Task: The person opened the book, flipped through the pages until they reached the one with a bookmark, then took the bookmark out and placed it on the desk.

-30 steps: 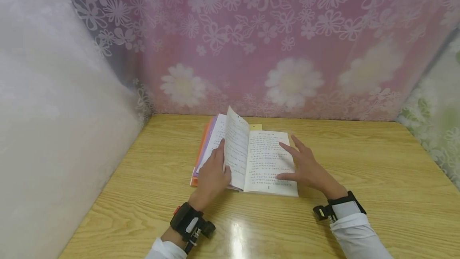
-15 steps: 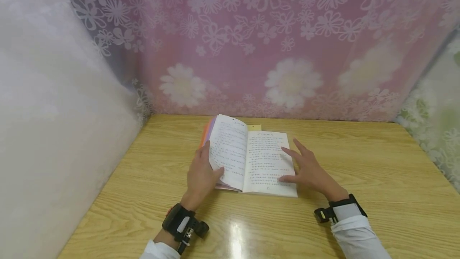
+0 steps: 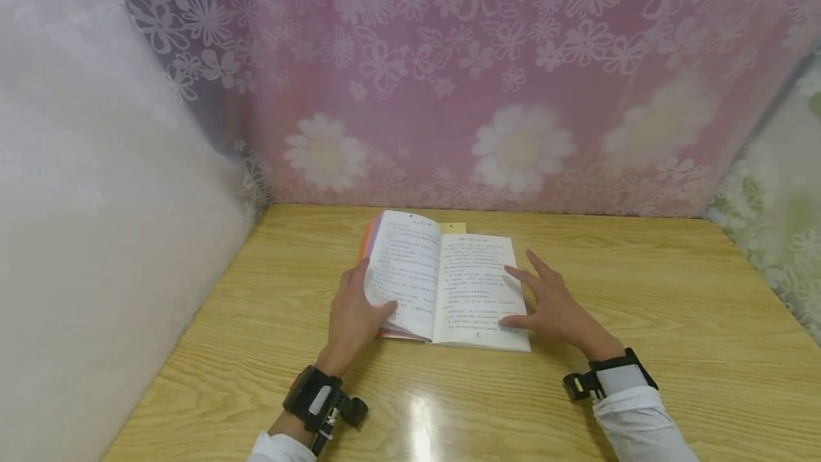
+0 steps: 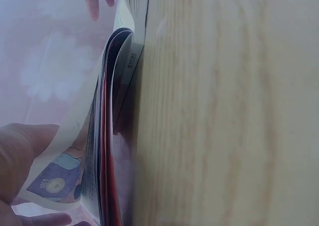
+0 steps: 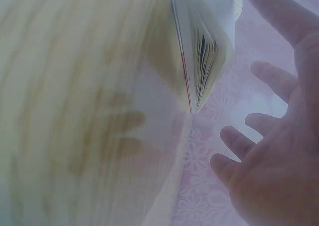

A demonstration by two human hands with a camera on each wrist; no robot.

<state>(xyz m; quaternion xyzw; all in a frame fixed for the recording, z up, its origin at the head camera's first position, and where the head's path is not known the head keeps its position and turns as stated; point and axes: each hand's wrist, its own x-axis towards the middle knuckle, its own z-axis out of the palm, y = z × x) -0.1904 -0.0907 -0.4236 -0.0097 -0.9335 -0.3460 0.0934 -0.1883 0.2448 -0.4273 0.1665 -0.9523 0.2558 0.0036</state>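
L hand (image 3: 355, 316) clamped on L pages of open bk (image 3: 449, 284) (bk at its 2–3 o'clock, on worktop (image 3: 244, 326)), R hand (image 3: 550, 305) fingers apart at bk's 3 o'clock, contact unclr, yellow sheet (image 3: 455, 227) poking out at bk's 12, pink floral curtain (image 3: 410, 127) beyond.

The book (image 3: 473, 291) lies on the table (image 3: 256, 348) at lower centre, between left hand (image 3: 354, 314) and right hand (image 3: 556, 305). A curtain (image 3: 436, 91) hangs behind, at top.

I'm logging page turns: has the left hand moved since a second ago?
Yes. In the head view, the left hand has moved leftward, closer to the left edge of the table.
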